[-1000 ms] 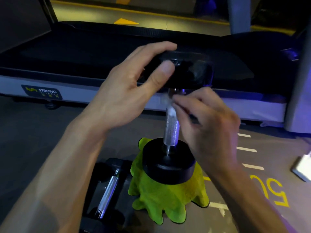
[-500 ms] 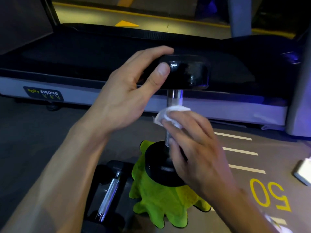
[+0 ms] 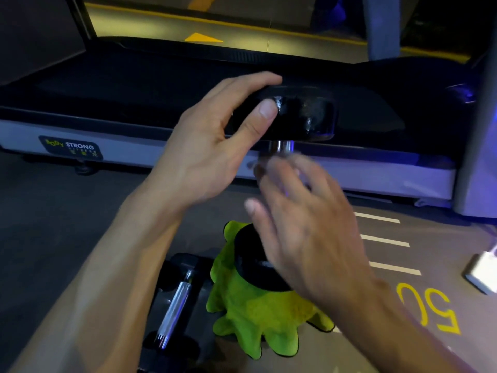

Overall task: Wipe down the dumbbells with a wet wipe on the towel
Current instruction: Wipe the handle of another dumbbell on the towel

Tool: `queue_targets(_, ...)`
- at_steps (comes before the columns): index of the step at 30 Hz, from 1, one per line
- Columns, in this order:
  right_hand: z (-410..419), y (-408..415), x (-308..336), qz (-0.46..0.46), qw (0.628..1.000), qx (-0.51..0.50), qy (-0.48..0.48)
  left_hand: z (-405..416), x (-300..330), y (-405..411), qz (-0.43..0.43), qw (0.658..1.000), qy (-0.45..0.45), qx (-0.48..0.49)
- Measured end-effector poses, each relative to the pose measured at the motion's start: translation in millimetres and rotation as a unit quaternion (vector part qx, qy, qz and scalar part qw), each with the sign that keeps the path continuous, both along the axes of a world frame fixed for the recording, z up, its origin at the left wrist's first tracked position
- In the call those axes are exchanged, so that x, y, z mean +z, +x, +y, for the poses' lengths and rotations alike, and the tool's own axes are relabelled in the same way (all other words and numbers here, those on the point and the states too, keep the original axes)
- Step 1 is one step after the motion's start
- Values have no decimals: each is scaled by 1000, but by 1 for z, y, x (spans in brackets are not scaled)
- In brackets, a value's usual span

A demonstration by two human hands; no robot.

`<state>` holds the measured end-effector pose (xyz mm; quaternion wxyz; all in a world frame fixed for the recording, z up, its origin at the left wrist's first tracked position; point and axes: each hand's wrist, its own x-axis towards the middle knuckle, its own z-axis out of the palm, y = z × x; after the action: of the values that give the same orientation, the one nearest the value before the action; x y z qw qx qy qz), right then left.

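Note:
A black dumbbell stands upright, its lower head [image 3: 250, 254] resting on a crumpled green towel [image 3: 258, 313] on the floor. My left hand [image 3: 204, 152] grips the upper head [image 3: 306, 114], thumb on its side and fingers over the top. My right hand [image 3: 309, 224] is motion-blurred and wrapped round the chrome handle [image 3: 282, 145], covering most of it. The wet wipe is hidden inside that hand.
A second dumbbell [image 3: 174, 310] lies on the floor just left of the towel. A treadmill [image 3: 134, 84] runs across the back, close behind the upright dumbbell. A white packet [image 3: 481, 270] lies at the right edge, near yellow "50" floor markings [image 3: 427, 308].
My right hand slid down the handle with the wipe and has come back up to the upper part. The left hand has kept its hold on the top head.

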<state>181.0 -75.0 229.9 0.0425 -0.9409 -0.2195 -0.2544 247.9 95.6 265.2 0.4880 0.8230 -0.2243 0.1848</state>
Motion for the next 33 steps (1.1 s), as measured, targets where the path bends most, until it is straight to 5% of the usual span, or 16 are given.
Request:
queue_targets(7,2,-39,-25,100,992,-14,-76,-2,3,-7,-14,1000,14,8)
queue_targets(12,-5,-14,4,26,999,-2,-44,-5,3,-16,-24,1000,7,-14)
queue_targets(16,-11,-40,-19,95,993,15,-74,-9,3,-20,-24,1000,-8,-17)
queue_targets(25,10,-52,-40,142,990,-6,18,-31,11,-36,-15,997,-38,70)
queue_targets(33,-42,-35,-45,177,958,129,183,-12,12,-27,-2,995,-57,84)
